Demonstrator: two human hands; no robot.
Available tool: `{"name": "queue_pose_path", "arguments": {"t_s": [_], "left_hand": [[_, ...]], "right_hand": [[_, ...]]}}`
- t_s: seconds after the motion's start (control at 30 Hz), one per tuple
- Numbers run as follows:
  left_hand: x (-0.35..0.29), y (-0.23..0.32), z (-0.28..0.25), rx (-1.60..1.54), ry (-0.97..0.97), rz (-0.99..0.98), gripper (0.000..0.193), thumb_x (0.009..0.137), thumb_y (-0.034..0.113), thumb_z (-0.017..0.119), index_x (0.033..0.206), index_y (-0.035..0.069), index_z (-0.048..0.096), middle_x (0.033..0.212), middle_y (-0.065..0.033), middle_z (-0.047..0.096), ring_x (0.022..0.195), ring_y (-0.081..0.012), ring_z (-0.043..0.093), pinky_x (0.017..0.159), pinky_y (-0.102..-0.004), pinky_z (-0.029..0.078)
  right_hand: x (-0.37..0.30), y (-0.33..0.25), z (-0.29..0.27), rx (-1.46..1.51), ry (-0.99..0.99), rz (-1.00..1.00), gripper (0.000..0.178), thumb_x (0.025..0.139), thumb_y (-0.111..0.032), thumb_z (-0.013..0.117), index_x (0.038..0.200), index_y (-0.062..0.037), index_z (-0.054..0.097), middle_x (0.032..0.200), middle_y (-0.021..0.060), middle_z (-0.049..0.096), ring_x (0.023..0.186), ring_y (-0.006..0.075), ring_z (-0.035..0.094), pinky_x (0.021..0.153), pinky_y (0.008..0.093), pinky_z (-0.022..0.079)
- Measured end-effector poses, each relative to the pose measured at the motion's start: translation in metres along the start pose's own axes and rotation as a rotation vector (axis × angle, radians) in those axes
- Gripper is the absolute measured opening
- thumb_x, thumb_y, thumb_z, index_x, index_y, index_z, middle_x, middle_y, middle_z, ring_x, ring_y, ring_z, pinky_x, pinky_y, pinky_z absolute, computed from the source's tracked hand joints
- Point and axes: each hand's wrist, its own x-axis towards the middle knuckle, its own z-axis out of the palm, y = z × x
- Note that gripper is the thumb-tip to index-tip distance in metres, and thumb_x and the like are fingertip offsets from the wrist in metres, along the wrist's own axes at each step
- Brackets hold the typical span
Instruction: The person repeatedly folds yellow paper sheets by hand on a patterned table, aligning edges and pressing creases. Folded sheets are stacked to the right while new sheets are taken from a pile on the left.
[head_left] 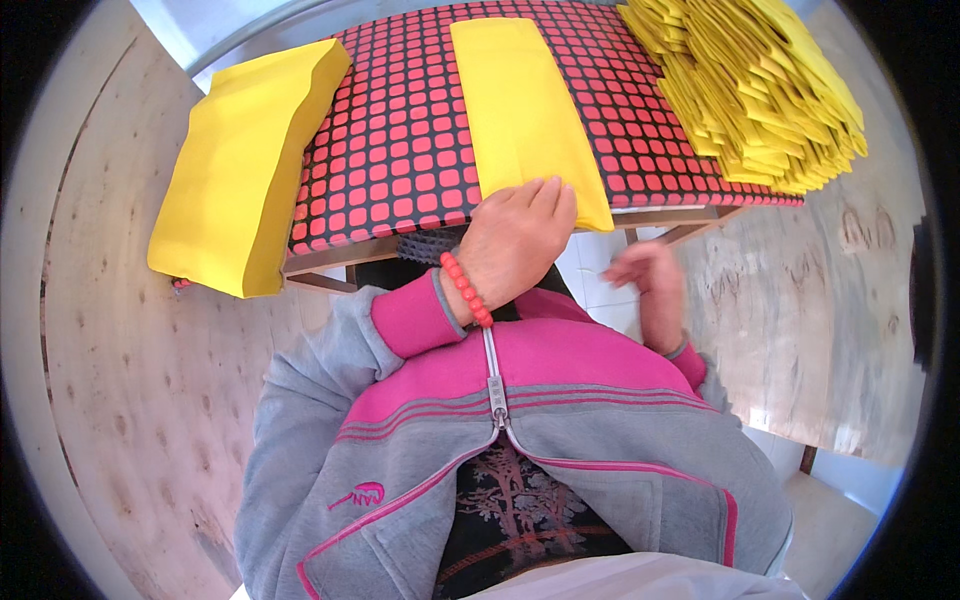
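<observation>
A long folded yellow piece, apparently cloth or paper (522, 105), lies lengthwise in the middle of the red-and-black patterned table cover (392, 130). My left hand (522, 238), with a red bead bracelet at the wrist, is closed over its near end at the table edge; the fingers are pressed together and the thumb is hidden. To the right, just off the table's front edge, my right hand (652, 288) hangs in the air. Its fingers are loosely bent and apart, slightly blurred, and nothing shows in them.
A thick, neat stack of flat yellow sheets (225, 155) sits at the table's left end, jutting past the near edge. Heaped at the right end are many folded yellow pieces (750, 95). Wooden boards (140, 330) flank the table on both sides.
</observation>
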Motion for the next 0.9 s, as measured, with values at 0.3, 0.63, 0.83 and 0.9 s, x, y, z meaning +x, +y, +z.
{"name": "queue_pose_path", "arguments": {"t_s": [0.3,0.63,0.83,0.9], "left_hand": [[0.021,0.035,-0.004,-0.063,-0.164,-0.032,0.045,0.085,0.015,0.067,0.126,-0.002,0.060,0.103,-0.0117,0.069,0.097,-0.0269,0.070,0.084,-0.0383,0.057],[-0.026,-0.007,-0.050,-0.440,0.096,-0.089,0.031,0.085,0.012,0.076,0.115,0.003,0.070,0.107,-0.0156,0.073,0.102,-0.0346,0.070,0.093,-0.0428,0.055],[-0.048,-0.014,-0.034,-1.248,-0.260,-0.493,0.020,0.099,0.004,0.063,0.118,-0.003,0.063,0.109,-0.0125,0.074,0.104,-0.0179,0.071,0.093,-0.0307,0.055],[-0.054,-0.020,-0.020,-1.391,-0.318,-0.558,0.020,0.101,0.006,0.063,0.118,-0.004,0.063,0.109,-0.0131,0.074,0.105,-0.0181,0.071,0.093,-0.0298,0.054]], "right_hand": [[0.011,-0.003,0.055,0.755,-0.242,0.309,0.060,0.110,-0.053,0.036,0.150,-0.0091,0.042,0.147,0.0097,0.053,0.134,0.0227,0.054,0.109,0.0408,0.046],[0.027,0.003,0.070,0.741,-0.117,0.319,0.051,0.104,-0.021,0.062,0.151,-0.0136,0.042,0.141,0.0055,0.059,0.124,0.0187,0.063,0.095,0.0378,0.059],[0.032,-0.009,0.072,0.611,-0.064,0.341,0.050,0.102,-0.015,0.064,0.148,-0.0084,0.044,0.137,0.0107,0.062,0.123,0.0243,0.065,0.099,0.0401,0.058],[0.030,-0.011,0.067,0.634,-0.047,0.325,0.050,0.100,-0.013,0.066,0.145,-0.0086,0.046,0.134,0.0096,0.064,0.118,0.0242,0.067,0.095,0.0388,0.060]]}}
